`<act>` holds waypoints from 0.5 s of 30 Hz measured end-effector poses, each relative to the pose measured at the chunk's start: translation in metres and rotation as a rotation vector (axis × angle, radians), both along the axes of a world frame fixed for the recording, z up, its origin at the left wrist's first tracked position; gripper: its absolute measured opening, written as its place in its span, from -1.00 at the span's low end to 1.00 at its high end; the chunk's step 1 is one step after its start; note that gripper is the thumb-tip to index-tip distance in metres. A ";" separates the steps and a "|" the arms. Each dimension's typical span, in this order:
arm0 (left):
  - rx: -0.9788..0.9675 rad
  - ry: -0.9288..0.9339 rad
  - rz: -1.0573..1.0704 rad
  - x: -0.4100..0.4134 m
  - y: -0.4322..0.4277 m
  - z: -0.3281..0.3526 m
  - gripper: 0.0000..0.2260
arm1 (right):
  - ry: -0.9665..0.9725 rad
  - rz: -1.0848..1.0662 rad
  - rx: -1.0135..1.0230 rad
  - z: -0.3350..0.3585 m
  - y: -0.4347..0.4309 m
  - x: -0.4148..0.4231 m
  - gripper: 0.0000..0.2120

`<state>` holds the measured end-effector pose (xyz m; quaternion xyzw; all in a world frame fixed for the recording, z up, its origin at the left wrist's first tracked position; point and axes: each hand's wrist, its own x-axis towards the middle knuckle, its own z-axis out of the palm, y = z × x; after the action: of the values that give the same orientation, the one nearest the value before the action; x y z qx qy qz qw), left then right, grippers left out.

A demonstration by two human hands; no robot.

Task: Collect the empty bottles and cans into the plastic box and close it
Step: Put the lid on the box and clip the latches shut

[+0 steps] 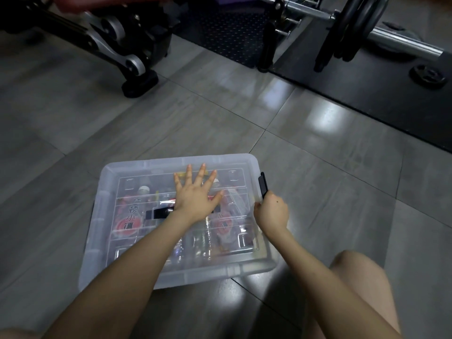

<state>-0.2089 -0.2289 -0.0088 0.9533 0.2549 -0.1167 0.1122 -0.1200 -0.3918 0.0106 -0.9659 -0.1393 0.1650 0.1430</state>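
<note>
A clear plastic box (102, 231) sits on the grey tiled floor with its translucent lid (234, 165) on top. Through the lid I see bottles and cans, among them one with a red label (129, 216). My left hand (195, 194) lies flat on the middle of the lid, fingers spread. My right hand (270, 211) is at the box's right edge, fingers curled on the lower end of the black latch (263, 184), which stands tilted up from the rim.
A black exercise machine (117, 45) stands at the back left. A barbell with black plates (354, 28) rests on a dark mat (367, 99) at the back right. My bare knee (354, 272) is right of the box.
</note>
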 end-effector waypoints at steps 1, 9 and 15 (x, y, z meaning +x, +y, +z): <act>-0.068 -0.018 0.018 -0.004 0.005 0.007 -0.38 | 0.005 -0.009 0.003 0.001 0.001 -0.001 -0.81; 0.081 -0.272 0.793 -0.154 0.064 0.027 -0.51 | 0.035 -0.050 0.038 0.003 0.003 -0.004 -0.80; -0.929 -0.377 1.290 -0.202 0.074 0.042 -0.50 | 0.037 -0.067 0.020 0.008 0.005 -0.008 -0.79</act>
<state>-0.4106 -0.1546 0.0331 0.4789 0.6559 0.0393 0.5821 -0.1275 -0.3868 0.0189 -0.9653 -0.1060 0.1765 0.1605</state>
